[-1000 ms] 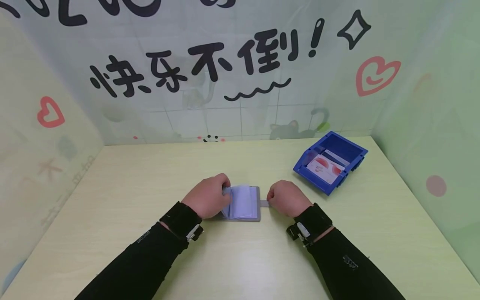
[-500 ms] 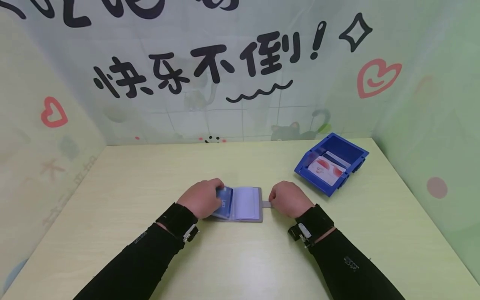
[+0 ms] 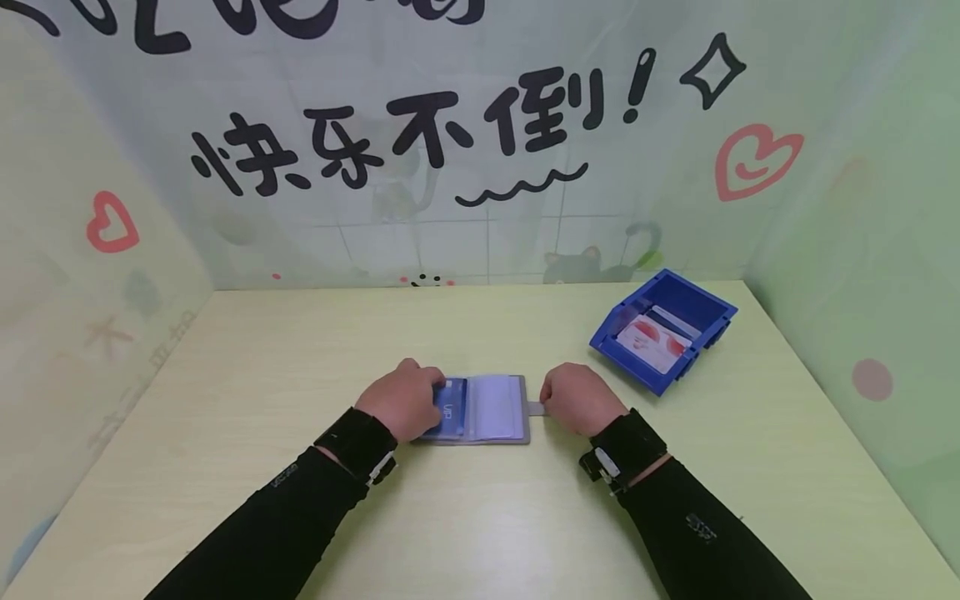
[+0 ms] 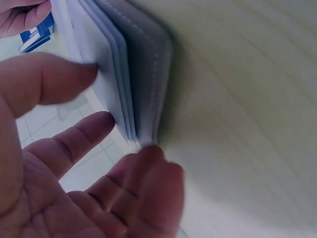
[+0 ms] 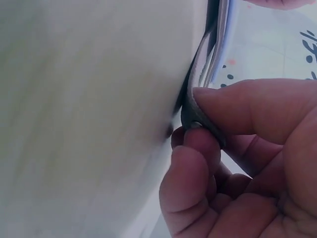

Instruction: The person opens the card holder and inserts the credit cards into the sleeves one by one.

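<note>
A grey card holder lies unfolded on the table, with clear plastic sleeves on its right side. A blue card shows in the left sleeve, partly hidden by my left hand. In the left wrist view, the thumb and index finger touch the face of the stacked sleeves. The other fingers bend loosely near the cover's corner. My right hand pinches the holder's narrow grey strap between thumb and finger; a small snap shows on the strap in the right wrist view.
A blue plastic bin stands at the back right of the table, with cards inside, the front one white with red shapes. The pale wooden table is bordered by printed cloth walls at the back and sides.
My left hand has moved slightly left and laid a sleeve over to the left, so the blue card now shows flat. The right hand keeps its pinch on the strap.
</note>
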Action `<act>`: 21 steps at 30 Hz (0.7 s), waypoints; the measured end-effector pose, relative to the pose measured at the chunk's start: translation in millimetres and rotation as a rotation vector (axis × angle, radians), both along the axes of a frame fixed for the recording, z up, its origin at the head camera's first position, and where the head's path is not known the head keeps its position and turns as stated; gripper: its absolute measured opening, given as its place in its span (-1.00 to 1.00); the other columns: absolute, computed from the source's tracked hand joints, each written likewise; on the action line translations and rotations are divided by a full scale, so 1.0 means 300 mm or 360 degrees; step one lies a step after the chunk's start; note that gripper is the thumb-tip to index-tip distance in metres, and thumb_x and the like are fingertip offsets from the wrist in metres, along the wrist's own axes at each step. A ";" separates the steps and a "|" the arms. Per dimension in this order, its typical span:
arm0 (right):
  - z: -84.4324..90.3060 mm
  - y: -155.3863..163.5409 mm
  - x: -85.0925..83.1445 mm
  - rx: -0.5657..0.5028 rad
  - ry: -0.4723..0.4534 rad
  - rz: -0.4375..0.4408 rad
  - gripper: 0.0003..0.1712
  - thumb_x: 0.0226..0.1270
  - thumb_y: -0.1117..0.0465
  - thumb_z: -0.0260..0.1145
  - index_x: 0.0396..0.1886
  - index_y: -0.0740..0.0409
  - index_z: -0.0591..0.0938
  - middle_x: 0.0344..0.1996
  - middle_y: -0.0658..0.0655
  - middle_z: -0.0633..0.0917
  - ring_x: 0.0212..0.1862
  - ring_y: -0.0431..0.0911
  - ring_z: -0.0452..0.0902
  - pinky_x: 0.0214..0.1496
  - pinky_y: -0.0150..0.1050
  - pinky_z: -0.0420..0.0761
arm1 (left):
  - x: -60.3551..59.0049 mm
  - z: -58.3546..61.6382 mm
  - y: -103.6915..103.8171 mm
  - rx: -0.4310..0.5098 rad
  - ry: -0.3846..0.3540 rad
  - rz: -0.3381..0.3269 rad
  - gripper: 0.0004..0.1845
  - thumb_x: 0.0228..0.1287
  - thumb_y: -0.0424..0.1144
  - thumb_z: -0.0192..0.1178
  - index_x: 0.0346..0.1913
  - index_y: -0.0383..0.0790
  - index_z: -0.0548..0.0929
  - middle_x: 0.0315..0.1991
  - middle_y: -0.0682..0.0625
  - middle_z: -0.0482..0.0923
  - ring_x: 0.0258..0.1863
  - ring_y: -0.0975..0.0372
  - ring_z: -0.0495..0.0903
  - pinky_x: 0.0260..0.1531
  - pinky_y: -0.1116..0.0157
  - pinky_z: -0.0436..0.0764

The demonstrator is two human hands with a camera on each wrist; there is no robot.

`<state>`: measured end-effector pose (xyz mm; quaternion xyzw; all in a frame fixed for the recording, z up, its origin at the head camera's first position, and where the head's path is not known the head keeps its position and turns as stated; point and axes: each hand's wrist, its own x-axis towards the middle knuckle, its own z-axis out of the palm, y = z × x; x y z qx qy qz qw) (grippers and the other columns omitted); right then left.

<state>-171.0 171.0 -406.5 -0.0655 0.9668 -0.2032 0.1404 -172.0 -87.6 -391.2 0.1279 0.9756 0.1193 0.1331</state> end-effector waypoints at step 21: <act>0.201 0.369 -0.097 0.0101 0.0268 -0.0186 -0.56 0.56 0.18 0.24 0.25 0.38 0.63 0.19 0.43 0.68 0.20 0.31 0.62 0.25 0.25 0.60 | 0.025 -0.012 0.021 0.0010 0.0036 -0.0087 -0.32 0.24 0.07 0.49 0.25 -0.32 0.61 0.21 -0.19 0.60 -0.13 0.08 0.61 0.18 0.06 0.66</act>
